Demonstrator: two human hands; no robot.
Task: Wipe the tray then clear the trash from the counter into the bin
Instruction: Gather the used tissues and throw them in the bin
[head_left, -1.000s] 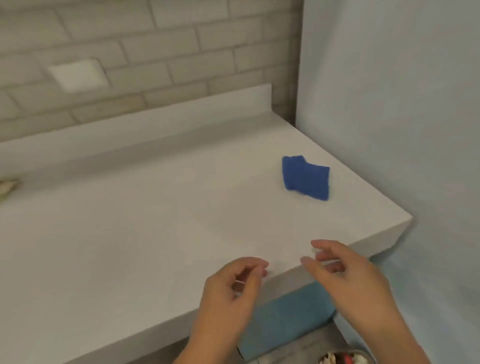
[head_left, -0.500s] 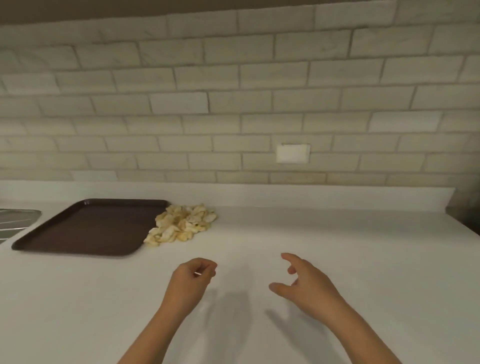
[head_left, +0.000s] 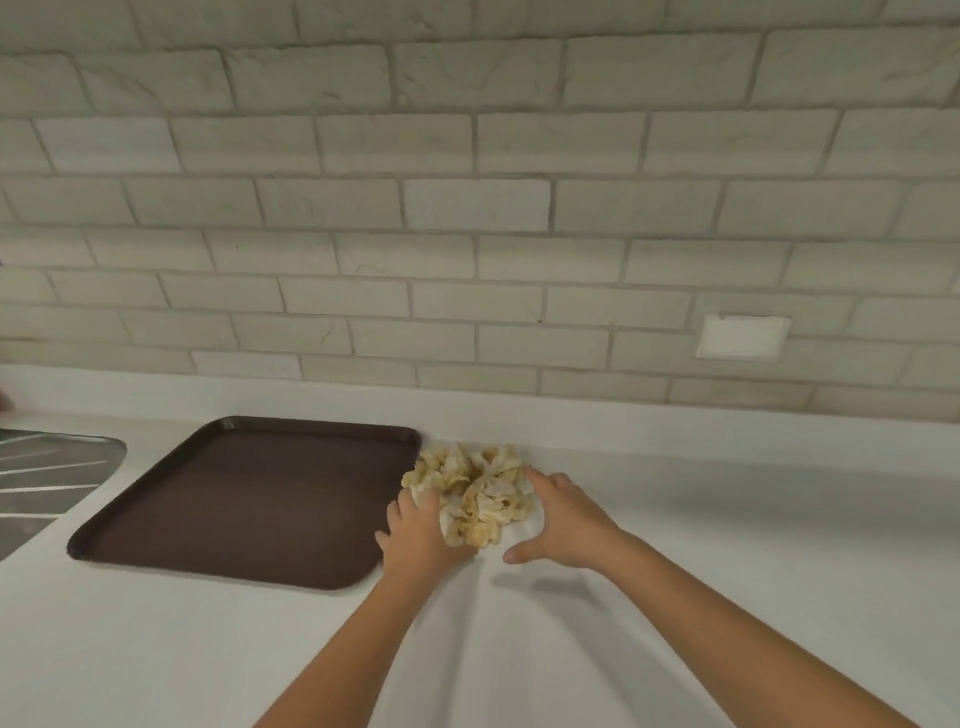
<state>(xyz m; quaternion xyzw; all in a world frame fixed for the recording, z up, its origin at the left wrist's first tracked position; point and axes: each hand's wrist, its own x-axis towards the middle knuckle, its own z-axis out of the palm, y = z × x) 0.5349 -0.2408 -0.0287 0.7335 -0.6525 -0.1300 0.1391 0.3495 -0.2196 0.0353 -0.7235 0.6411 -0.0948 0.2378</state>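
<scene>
A pile of crumpled yellowish trash (head_left: 475, 486) lies on the white counter (head_left: 727, 519), close to the low ledge at the foot of the tiled wall (head_left: 467, 208) and just beside the right edge of a dark brown tray (head_left: 249, 493). The tray sits flat on the counter and nothing shows on it. Both hands flank the pile. The left hand (head_left: 418, 532) presses against its near left side, between the pile and the tray's corner. Its fingers are bent and the tips are lost among the scraps, so I cannot tell whether they have hold of any. The right hand (head_left: 566, 517) rests against the pile's right side, fingers fairly straight and reaching along the far edge, thumb spread wide toward the person and gripping nothing. To the tray's left, a ribbed metal draining board (head_left: 47, 467) runs off the frame. A white wall plate (head_left: 743, 338) sits on the tiles to the right.
</scene>
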